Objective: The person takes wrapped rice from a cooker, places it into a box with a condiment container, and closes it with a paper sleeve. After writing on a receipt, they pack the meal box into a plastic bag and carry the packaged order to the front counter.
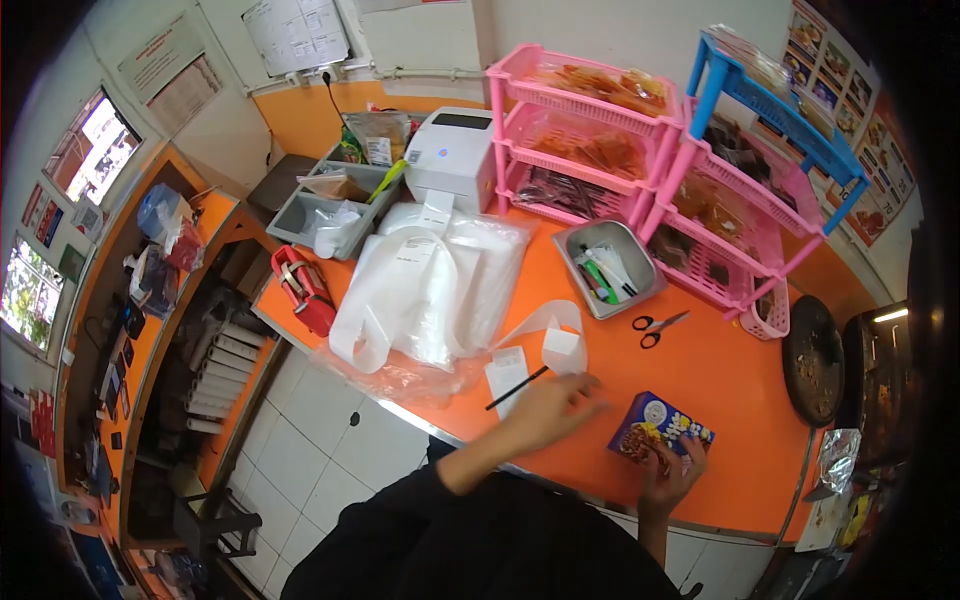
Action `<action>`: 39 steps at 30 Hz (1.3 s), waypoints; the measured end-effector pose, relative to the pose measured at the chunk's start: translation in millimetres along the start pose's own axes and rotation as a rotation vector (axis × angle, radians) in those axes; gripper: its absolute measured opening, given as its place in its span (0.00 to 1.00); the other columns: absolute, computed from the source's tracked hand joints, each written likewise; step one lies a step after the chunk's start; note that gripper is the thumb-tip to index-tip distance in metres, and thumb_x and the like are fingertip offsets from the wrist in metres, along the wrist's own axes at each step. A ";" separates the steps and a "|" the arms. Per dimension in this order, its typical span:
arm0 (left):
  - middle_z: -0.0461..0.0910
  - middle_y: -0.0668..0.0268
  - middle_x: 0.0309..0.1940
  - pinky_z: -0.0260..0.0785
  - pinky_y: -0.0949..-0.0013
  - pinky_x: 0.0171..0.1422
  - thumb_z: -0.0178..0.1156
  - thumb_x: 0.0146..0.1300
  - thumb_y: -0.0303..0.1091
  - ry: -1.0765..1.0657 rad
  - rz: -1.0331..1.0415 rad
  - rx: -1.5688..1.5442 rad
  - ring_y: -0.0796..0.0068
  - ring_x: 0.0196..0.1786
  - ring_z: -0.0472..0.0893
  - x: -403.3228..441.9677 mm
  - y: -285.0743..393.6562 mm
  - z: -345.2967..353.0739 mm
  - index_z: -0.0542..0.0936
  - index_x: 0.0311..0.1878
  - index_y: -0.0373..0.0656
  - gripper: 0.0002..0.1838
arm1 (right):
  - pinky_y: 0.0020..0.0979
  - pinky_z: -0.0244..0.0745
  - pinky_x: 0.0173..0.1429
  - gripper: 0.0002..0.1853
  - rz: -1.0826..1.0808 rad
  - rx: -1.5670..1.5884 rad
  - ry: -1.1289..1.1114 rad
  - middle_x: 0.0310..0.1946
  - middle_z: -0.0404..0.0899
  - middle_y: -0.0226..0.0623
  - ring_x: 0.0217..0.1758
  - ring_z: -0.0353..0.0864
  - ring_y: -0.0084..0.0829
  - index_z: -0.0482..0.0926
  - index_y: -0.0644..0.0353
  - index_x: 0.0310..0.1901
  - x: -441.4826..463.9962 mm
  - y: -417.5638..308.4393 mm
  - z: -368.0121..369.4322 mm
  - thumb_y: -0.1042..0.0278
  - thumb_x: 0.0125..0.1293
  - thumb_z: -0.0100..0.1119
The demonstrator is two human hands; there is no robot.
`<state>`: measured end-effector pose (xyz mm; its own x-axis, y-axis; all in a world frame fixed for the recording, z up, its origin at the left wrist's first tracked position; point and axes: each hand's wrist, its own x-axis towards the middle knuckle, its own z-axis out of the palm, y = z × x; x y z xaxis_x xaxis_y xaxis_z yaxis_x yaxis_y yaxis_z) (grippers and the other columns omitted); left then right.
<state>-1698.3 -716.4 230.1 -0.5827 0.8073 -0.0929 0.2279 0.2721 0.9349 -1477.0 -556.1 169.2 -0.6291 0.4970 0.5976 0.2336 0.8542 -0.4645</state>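
Note:
My right hand (673,474) grips the lower edge of a small blue printed box (660,426), its fingers over the front face near the table's front edge. To the left, my left hand (556,408) hovers over the orange table (740,420), holding nothing I can see, its fingers a little bent and apart. Just beyond it lie a black pen (512,390) on a printed paper slip (505,369) and a curled white label strip (565,349). Scissors (659,328) with dark handles rest further back.
A white label printer (450,155) stands behind a pile of clear plastic bags (430,290). Beside the bags is a red tape dispenser (302,290). A metal tray (610,267) holds markers. Pink racks (590,135) line the back; a dark round pan (812,360) is at right.

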 end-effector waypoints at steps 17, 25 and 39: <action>0.61 0.62 0.71 0.39 0.40 0.77 0.67 0.48 0.29 0.642 0.139 1.175 0.52 0.76 0.53 -53.3 -156.5 -318.4 0.83 0.38 0.48 0.11 | 0.41 0.81 0.44 0.10 -0.519 -0.063 -0.925 0.39 0.77 0.43 0.42 0.83 0.44 0.77 0.62 0.40 113.3 -295.1 343.5 0.75 0.56 0.59; 0.64 0.64 0.70 0.37 0.39 0.77 0.69 0.50 0.34 0.450 0.260 0.968 0.58 0.76 0.55 -56.2 -132.2 -312.3 0.84 0.36 0.48 0.09 | 0.42 0.77 0.42 0.06 -0.403 0.042 -0.859 0.35 0.78 0.39 0.41 0.81 0.43 0.80 0.58 0.34 117.2 -276.4 364.6 0.66 0.59 0.61; 0.80 0.59 0.37 0.69 0.58 0.51 0.70 0.49 0.33 0.330 0.573 0.645 0.58 0.44 0.81 -72.1 -12.8 -317.3 0.81 0.39 0.39 0.14 | 0.32 0.69 0.43 0.07 -0.064 1.050 -0.563 0.30 0.75 0.35 0.35 0.75 0.29 0.77 0.64 0.32 200.7 -343.0 179.7 0.70 0.66 0.60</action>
<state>-1906.7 -944.3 333.5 -0.4169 0.7456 0.5198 0.8828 0.1959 0.4270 -1816.6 -776.7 331.0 -0.9156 0.0972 0.3903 -0.3658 0.2023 -0.9085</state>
